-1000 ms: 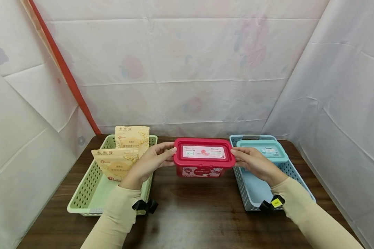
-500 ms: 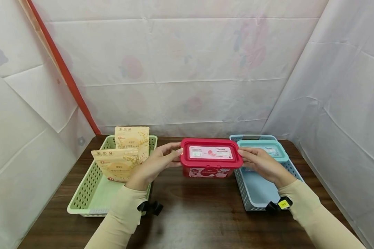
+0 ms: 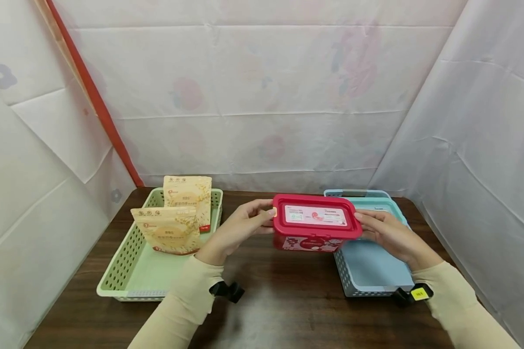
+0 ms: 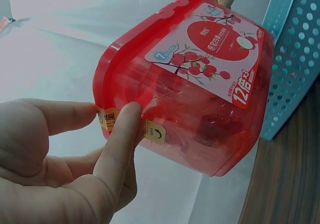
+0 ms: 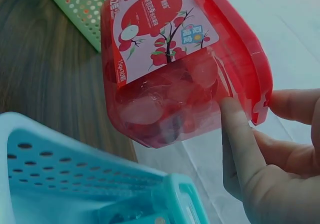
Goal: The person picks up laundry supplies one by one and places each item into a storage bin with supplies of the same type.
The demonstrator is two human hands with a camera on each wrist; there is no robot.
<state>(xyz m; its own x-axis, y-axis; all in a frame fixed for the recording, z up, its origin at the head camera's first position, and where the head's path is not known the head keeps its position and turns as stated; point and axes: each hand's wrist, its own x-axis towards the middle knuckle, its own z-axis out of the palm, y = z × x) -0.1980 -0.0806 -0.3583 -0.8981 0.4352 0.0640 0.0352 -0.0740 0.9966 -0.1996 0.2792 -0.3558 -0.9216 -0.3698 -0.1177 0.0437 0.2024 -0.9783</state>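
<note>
Between my two hands hangs a red lidded plastic box (image 3: pixel 318 217), level above the table, with a pink cherry-print label on its front. My left hand (image 3: pixel 243 226) pinches the left end of its lid, thumb and fingers at the rim. In the left wrist view a yellow seal sticker (image 4: pixel 155 132) shows by those fingertips. My right hand (image 3: pixel 393 236) grips the lid's opposite end. Through the clear red wall (image 5: pixel 172 104), the right wrist view shows soft rounded packets. The box's right end overlaps the blue basket (image 3: pixel 371 264) in the head view.
Inside the blue basket, at its back, sits a teal lidded box (image 3: pixel 386 204), partly hidden by my right hand. On the left a green basket (image 3: pixel 146 271) holds a front yellow pouch (image 3: pixel 170 232) and a back yellow pouch (image 3: pixel 188 191). Fabric walls surround the dark wooden table (image 3: pixel 279 310).
Both hands have carried the red box to the right, from the middle of the table to the blue basket's left edge. Its right end now dips slightly lower in view.
</note>
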